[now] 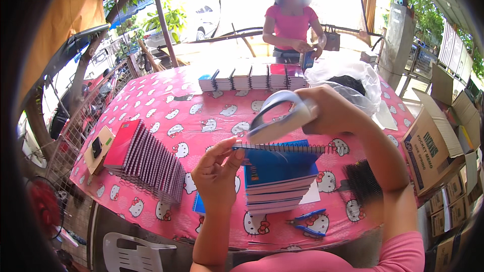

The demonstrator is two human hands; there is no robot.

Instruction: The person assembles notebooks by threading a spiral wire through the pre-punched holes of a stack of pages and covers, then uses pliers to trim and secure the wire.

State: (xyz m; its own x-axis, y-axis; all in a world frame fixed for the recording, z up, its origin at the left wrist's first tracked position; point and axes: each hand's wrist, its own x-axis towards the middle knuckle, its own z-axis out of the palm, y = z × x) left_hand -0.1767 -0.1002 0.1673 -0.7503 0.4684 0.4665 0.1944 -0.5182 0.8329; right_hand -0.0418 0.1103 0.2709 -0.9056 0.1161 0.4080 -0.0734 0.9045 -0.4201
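My left hand (218,168) pinches the left end of the spiral binding on a blue notebook (280,163), which lies on top of a stack of blue notebooks (275,194). My right hand (330,111) is raised above the stack and grips a curled, blurred bluish-white sheet or cover (277,116). Both forearms come up from the lower edge, with pink sleeves.
The table has a pink cartoon-cat cloth (201,111). A fanned row of red spiral notebooks (148,161) lies at left, more notebook stacks (252,78) at the back. Blue-handled pliers (307,221), black spiral coils (363,181), a plastic bag (348,78). A person in pink (291,25) stands beyond. Cardboard boxes (433,146) right, white chair (133,252) below.
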